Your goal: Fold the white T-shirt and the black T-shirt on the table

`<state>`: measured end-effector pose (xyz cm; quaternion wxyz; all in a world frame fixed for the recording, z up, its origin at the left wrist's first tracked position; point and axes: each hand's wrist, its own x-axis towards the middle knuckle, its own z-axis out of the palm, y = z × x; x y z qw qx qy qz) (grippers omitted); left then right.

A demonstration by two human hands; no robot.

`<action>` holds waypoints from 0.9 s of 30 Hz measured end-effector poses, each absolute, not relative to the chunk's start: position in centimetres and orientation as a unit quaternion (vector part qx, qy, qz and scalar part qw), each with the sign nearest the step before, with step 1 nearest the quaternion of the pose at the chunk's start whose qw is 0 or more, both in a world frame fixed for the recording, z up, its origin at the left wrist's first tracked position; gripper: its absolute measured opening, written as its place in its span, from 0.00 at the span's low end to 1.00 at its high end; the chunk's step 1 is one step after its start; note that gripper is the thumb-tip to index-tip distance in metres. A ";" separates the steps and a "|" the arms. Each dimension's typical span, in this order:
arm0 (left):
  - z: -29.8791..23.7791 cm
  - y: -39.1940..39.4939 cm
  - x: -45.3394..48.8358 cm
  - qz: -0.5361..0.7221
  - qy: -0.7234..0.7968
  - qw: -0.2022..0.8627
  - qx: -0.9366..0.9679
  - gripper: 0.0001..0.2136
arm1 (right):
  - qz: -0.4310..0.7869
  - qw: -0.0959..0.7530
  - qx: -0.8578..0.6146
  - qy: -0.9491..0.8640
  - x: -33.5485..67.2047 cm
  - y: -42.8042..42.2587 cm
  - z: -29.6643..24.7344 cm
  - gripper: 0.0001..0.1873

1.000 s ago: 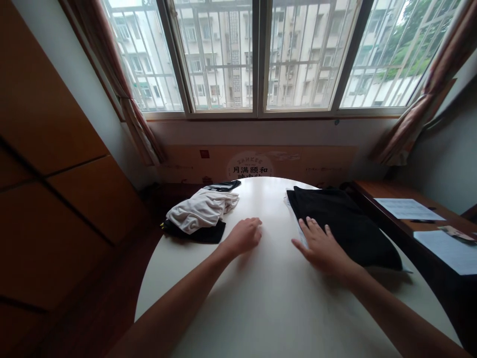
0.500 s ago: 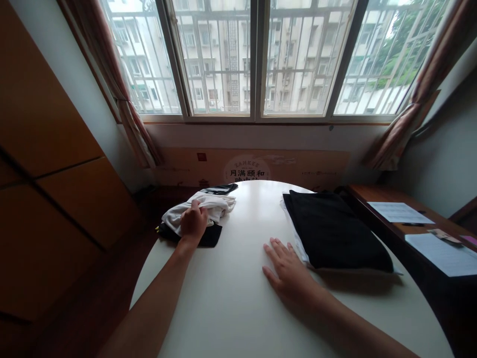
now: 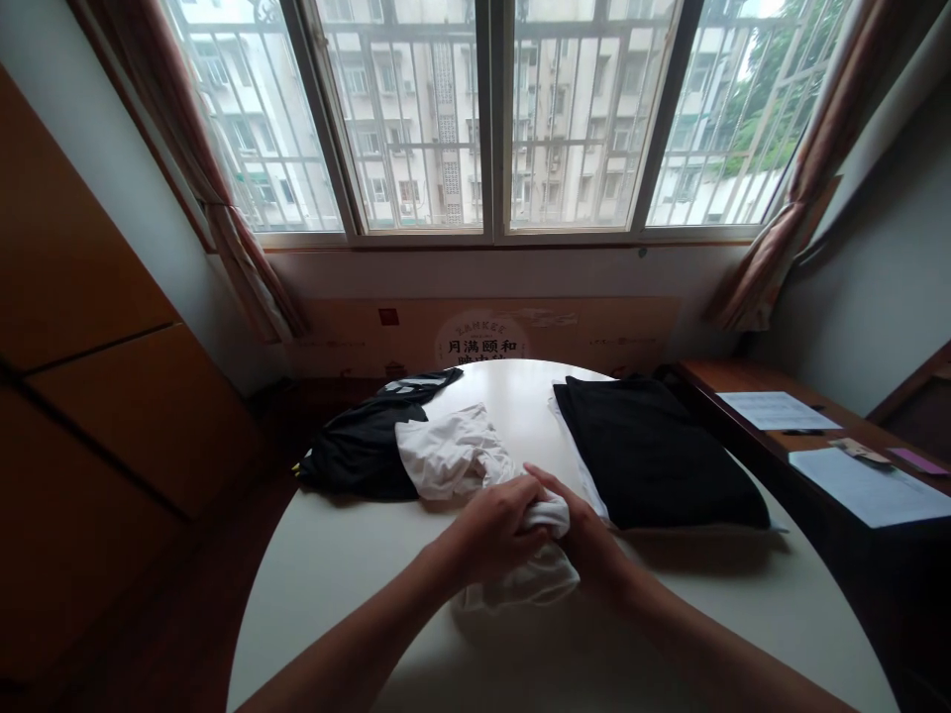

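A crumpled white garment [image 3: 453,451] stretches from the table's left middle towards me, its near part raised and bunched. My left hand [image 3: 501,520] is closed round a fold of it. Against the same bunch, from the right, my right hand [image 3: 583,525] has its fingers curled at the cloth, partly hidden behind it. The two hands touch or nearly touch. Dark clothes [image 3: 361,451] lie heaped left of the white garment. Just beyond my right hand rests a flat, folded black garment [image 3: 658,456] on top of white cloth [image 3: 583,460].
The white round table [image 3: 312,604] carries all the clothes. To the right, a brown wooden desk [image 3: 702,381] holds paper sheets [image 3: 869,485] and small items. A barred window [image 3: 490,119] and a printed panel [image 3: 572,332] stand beyond the table; a wooden cabinet [image 3: 81,396] is at left.
My left hand has pulled the white garment off the dark heap, rightwards and towards me. My right hand, flat on the table before, has come up to the cloth. The view has shifted slightly.
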<state>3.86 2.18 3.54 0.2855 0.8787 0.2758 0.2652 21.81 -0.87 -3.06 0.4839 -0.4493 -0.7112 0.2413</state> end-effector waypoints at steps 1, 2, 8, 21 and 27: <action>3.2 2.3 4.1 0.259 0.269 0.290 0.881 0.07 | 0.262 0.494 -0.433 -0.707 21.8 -0.9 -2.9 0.22; 3.0 2.5 4.1 0.258 0.268 0.290 0.882 0.06 | 0.278 0.503 -0.421 -0.702 21.7 -0.9 -2.7 0.17; 4.0 3.5 2.4 0.210 0.273 0.299 0.890 0.12 | 0.292 0.535 -0.462 -0.644 21.9 -0.8 -2.9 0.13; 4.2 7.4 -0.2 0.386 0.537 0.175 0.730 0.15 | 0.399 0.506 -0.422 -0.639 21.8 -1.9 -1.5 0.33; 3.4 8.5 -0.7 0.387 0.552 0.236 0.699 0.05 | 0.510 0.465 -0.414 -0.594 22.1 -3.0 1.1 0.14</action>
